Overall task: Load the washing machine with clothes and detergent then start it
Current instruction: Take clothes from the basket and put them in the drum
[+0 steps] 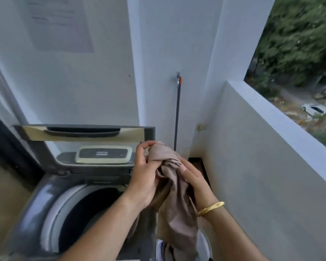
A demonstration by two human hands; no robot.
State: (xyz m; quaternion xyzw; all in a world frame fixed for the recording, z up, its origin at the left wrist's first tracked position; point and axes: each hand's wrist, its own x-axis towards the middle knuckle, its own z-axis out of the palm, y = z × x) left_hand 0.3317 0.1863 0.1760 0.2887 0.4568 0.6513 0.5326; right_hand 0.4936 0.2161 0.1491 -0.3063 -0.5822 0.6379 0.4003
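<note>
A grey top-loading washing machine (36, 200) stands at the lower left with its lid (83, 132) raised against the wall and its dark drum (90, 210) open. A beige garment (175, 210) hangs just right of the drum opening, above a white basket (205, 242) whose contents are mostly hidden. My left hand (146, 178) grips the garment's bunched top from the left. My right hand (194, 179), with a gold bangle on the wrist, holds the same bunch from the right. No detergent is visible.
The machine's control panel (104, 154) sits behind the drum. A dark pole (177, 113) hangs from a wall hook in the corner. A white parapet wall (271, 147) runs along the right, with trees and a white car below outside.
</note>
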